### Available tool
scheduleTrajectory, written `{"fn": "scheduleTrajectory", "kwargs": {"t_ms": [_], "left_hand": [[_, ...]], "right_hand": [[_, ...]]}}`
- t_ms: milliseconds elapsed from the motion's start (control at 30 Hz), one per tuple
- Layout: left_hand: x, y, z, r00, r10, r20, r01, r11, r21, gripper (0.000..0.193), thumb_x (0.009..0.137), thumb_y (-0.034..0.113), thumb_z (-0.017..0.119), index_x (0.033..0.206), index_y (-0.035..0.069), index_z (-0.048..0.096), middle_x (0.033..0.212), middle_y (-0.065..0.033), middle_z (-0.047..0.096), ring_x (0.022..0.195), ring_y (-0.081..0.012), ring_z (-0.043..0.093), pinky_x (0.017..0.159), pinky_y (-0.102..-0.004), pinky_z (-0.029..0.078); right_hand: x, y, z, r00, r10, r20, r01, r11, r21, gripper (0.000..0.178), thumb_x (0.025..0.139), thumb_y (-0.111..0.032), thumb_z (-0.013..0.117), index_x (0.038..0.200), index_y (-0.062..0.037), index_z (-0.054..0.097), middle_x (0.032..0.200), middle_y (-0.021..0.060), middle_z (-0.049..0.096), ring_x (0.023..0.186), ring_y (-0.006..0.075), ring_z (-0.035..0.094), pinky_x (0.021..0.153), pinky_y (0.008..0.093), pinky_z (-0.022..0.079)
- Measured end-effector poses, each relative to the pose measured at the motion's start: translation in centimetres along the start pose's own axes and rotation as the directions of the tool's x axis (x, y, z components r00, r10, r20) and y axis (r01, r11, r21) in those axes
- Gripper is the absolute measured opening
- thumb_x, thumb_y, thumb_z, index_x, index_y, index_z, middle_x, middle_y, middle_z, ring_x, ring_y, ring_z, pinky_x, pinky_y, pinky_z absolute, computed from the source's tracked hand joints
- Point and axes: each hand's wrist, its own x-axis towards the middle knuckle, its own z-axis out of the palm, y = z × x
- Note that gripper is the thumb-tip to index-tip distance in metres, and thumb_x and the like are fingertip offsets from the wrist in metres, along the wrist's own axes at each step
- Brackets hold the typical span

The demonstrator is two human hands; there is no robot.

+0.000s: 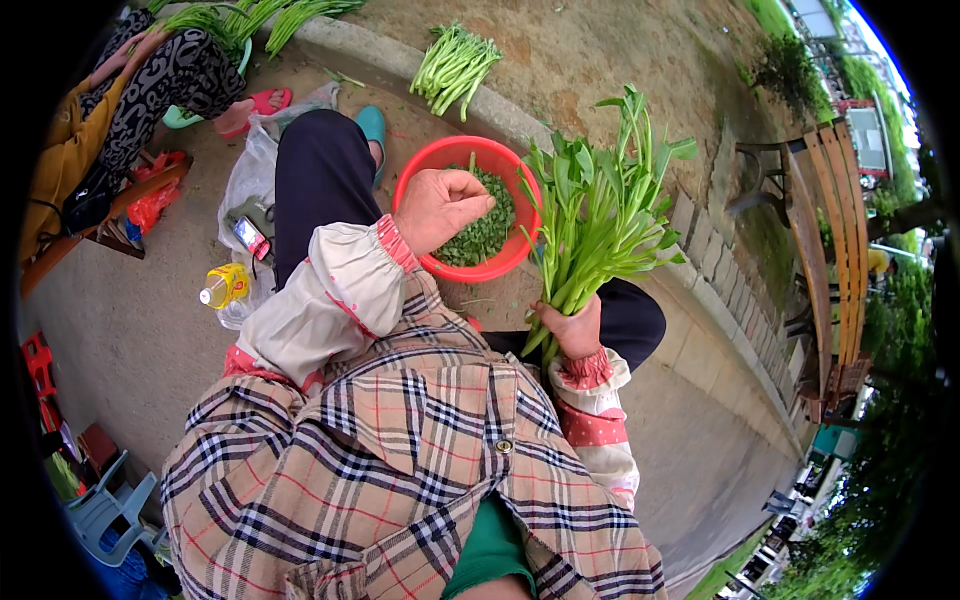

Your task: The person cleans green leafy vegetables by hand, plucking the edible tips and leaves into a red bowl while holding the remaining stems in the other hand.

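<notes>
My right hand [572,328] grips the stems of a bunch of leafy green stalks [598,205], held upright beside my knee. To its left stands a red plastic bowl [420,172] on the ground, partly filled with small picked green pieces [490,228]. Over the bowl's near side hovers my left hand [440,205], its fingers curled into a fist; whether anything is inside the fist is hidden. Both forearms wear pale sleeve covers with pink cuffs.
A second bundle of green stalks [455,65] lies on the stone curb [690,290]. Another seated person [150,85] is at upper left with more greens. A yellow-labelled bottle [226,290] and white bag [245,175] sit left; a wooden bench [825,250] stands right.
</notes>
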Motion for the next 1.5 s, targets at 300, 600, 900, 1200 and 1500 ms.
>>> {"fn": "scheduleTrajectory", "kwargs": {"t_ms": [300, 600, 900, 1200, 1500], "left_hand": [[0.3, 3.9, 1.8, 0.96, 0.248, -0.129, -0.28, 0.864, -0.418, 0.017, 0.08, 0.004, 0.065, 0.096, -0.003, 0.062, 0.08, 0.0005, 0.061, 0.069, -0.0043, 0.057, 0.062, -0.0208, 0.047], [-0.3, 4.6, -2.4, 0.82, 0.559, 0.125, -0.55, 0.707, 0.443, 0.016, 0.075, 0.001, 0.065, 0.091, 0.002, 0.065, 0.075, -0.0063, 0.064, 0.063, -0.0126, 0.06, 0.056, -0.0252, 0.047], [-0.4, 5.0, -1.7, 0.774, 0.633, -0.001, -0.513, 0.628, 0.585, 0.012, 0.074, 0.0, 0.062, 0.086, 0.001, 0.063, 0.07, -0.0064, 0.06, 0.061, -0.0156, 0.059, 0.055, -0.0259, 0.046], [0.9, 1.1, -1.0, 0.979, 0.14, -0.145, -0.15, 0.987, -0.059, 0.025, 0.077, -0.001, 0.063, 0.102, -0.001, 0.062, 0.09, -0.005, 0.064, 0.072, -0.0063, 0.057, 0.066, -0.0213, 0.048], [1.9, 1.1, 2.9, 0.991, 0.119, 0.063, -0.11, 0.985, -0.131, 0.05, 0.078, 0.004, 0.064, 0.126, 0.004, 0.05, 0.111, -0.006, 0.057, 0.076, -0.0038, 0.054, 0.072, -0.0223, 0.049]], "right_hand": [[-0.1, -0.7, 0.2, 1.0, -0.026, 0.013, 0.026, 1.0, -0.015, 0.036, 0.061, -0.007, 0.071, 0.093, 0.0012, 0.056, 0.079, 0.0076, 0.06, 0.068, 0.018, 0.056, 0.066, 0.0304, 0.046], [-0.2, -1.8, 0.5, 0.997, -0.072, -0.005, 0.072, 0.997, -0.014, 0.04, 0.062, -0.007, 0.071, 0.097, 0.001, 0.055, 0.082, 0.0075, 0.06, 0.072, 0.0181, 0.056, 0.069, 0.0303, 0.046], [-0.2, -1.6, 0.9, 0.992, -0.126, 0.011, 0.127, 0.989, -0.077, 0.037, 0.064, -0.002, 0.07, 0.097, 0.0011, 0.054, 0.077, 0.0028, 0.058, 0.065, 0.0127, 0.055, 0.061, 0.0276, 0.047], [-0.8, -3.2, 0.1, 0.998, 0.054, 0.032, -0.059, 0.98, 0.189, 0.034, 0.065, 0.002, 0.067, 0.096, 0.0021, 0.054, 0.078, 0.0069, 0.06, 0.064, 0.0169, 0.061, 0.06, 0.0304, 0.051], [-1.1, -3.2, -0.2, 0.999, -0.05, 0.017, 0.03, 0.793, 0.608, 0.035, 0.066, 0.0, 0.059, 0.099, 0.0031, 0.048, 0.077, 0.0127, 0.058, 0.067, 0.0239, 0.062, 0.06, 0.0325, 0.051]]}}
